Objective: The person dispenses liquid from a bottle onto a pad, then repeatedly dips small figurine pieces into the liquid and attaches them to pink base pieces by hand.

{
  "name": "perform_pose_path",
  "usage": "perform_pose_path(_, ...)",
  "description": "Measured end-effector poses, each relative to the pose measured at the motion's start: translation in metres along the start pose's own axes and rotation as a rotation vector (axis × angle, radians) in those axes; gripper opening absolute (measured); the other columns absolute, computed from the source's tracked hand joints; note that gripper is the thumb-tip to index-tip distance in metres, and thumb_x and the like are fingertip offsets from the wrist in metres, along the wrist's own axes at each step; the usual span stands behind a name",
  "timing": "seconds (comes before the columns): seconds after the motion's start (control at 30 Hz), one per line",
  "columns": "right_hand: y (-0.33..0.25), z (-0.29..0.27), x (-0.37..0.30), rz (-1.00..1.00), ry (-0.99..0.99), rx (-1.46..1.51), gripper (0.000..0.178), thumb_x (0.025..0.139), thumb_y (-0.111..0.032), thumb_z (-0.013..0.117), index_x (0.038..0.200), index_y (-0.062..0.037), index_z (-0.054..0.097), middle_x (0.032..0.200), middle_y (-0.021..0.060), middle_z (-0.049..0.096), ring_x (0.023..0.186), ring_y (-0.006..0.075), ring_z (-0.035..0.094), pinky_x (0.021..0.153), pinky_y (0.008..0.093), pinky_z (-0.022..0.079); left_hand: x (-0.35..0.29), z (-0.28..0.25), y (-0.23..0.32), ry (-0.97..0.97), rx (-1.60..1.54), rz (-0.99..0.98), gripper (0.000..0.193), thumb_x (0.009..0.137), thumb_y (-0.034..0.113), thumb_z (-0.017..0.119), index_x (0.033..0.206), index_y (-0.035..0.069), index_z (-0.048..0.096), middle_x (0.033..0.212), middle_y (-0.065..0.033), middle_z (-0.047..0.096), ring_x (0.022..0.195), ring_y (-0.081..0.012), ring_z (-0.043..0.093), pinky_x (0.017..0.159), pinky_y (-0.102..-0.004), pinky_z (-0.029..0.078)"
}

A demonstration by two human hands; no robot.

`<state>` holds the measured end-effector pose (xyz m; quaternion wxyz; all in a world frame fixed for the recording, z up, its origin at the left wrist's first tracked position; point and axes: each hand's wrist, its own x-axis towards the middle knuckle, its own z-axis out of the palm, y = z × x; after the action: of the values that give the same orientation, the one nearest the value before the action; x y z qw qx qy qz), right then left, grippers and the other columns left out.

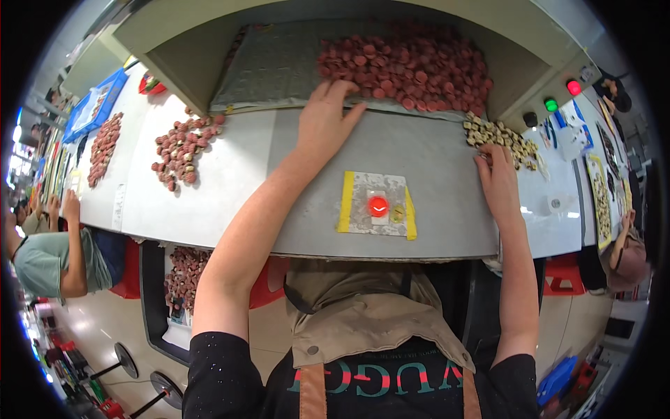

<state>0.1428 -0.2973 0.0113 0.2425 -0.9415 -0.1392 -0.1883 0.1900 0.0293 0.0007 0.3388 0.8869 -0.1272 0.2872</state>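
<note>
My left hand (pixel 326 117) reaches to the front edge of the recess, beside a heap of small dark-red round caps (pixel 419 73). Its thumb stands apart from the fingers, and nothing shows between them. At the right, my right hand (pixel 498 180) has its fingers bent and drawn together at the near edge of a pile of small cream-and-black pieces (pixel 499 136); what its fingertips hold is hidden. Between my arms, a bright red round cap (pixel 378 206) sits on a pale plate (pixel 359 225) edged with yellow tape on the grey tabletop.
A grey mat (pixel 272 63) lines the recess under an overhanging housing. Red-and-cream assembled pieces (pixel 183 150) lie at the left, with a blue tray (pixel 98 105) beyond. Green (pixel 551 105) and red (pixel 574 87) buttons are on the right post. Other people sit on both sides.
</note>
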Motion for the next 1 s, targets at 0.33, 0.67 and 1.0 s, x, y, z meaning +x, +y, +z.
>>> perform_pose_path(0.33,-0.019,-0.012,-0.036,0.082,-0.107,0.212,0.015,0.089,-0.001,0.057,0.104,-0.0009,0.055,0.095,0.0148,0.054,0.083,0.0296,0.056,0.074,0.0346,0.046,0.017,-0.197,0.212,-0.78,-0.506,0.138,0.013,0.076,0.015,0.064,0.083,0.004,0.061,0.085,-0.0152,0.065,0.082,-0.0335,0.064,0.069,-0.0416,0.051)
perform_pose_path(0.67,-0.058,-0.012,-0.029,-0.05,-0.112,0.248,0.016,0.086,0.002,0.058,0.102,-0.0019,0.059,0.104,0.0124,0.057,0.093,0.0261,0.058,0.082,0.0311,0.047,-0.013,-0.192,0.221,-0.708,-0.153,0.205,0.021,0.074,0.012,0.067,0.094,0.007,0.064,0.084,-0.0119,0.065,0.078,-0.0321,0.064,0.066,-0.0412,0.051)
perform_pose_path(1.0,-0.059,-0.03,-0.054,0.135,-0.245,0.412,0.038,0.085,0.0,0.061,0.122,-0.0047,0.057,0.105,0.0077,0.065,0.101,0.0227,0.057,0.093,0.0324,0.043,0.023,-0.038,0.014,-0.232,0.183,-0.028,0.03,0.086,0.03,0.064,0.106,0.007,0.065,0.097,-0.011,0.068,0.083,-0.0268,0.065,0.074,-0.0357,0.051)
